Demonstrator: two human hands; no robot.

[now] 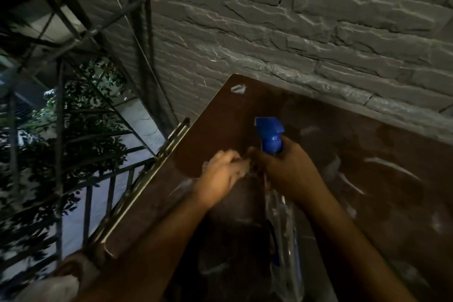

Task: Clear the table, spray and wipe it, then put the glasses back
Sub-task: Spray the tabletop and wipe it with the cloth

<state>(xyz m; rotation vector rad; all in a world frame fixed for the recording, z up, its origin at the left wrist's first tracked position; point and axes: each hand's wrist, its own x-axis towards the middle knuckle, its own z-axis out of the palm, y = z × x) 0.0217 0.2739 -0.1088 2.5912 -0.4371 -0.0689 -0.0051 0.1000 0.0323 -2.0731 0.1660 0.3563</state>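
Head view: the right hand (pixel 282 169) grips the neck of a clear spray bottle (pixel 284 240) with a blue nozzle, held above the brown worktop (pixel 367 154). The left hand (pixel 220 174) touches it beside the trigger, its grip blurred. Beyond stands a grey stone wall (pixel 294 19).

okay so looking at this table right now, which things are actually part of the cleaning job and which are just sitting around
Part of the job: spray bottle, held at the neck by the right hand; left hand beside it; brown table.

Just there: small white object at the table's far corner; railing; stone wall.
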